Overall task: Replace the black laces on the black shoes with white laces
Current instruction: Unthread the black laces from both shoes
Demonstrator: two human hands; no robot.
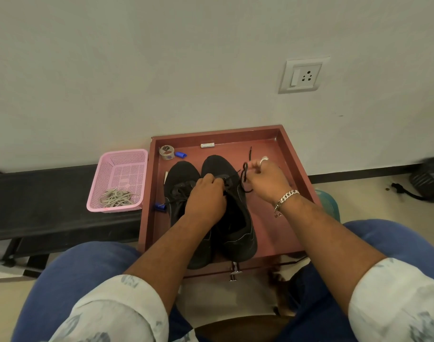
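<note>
Two black shoes stand side by side in a reddish-brown tray [293, 166]: the left shoe [180, 178] and the right shoe [238, 225]. My left hand [206, 198] rests on the right shoe's lacing area, fingers curled at the eyelets. My right hand [267, 180] pinches a loop of the black lace [245, 172], drawn up and to the right of the shoe. One lace end [249, 151] points toward the tray's back. The white laces [117, 197] lie bundled in a pink basket [119, 164] left of the tray.
A tape roll [166, 152], blue caps [181, 155] [160, 206] and a small white tube [207, 145] lie in the tray. The basket sits on a black bench [43, 193]. A wall with a socket [303, 75] stands behind. A dark bag [428, 180] lies on the floor at right.
</note>
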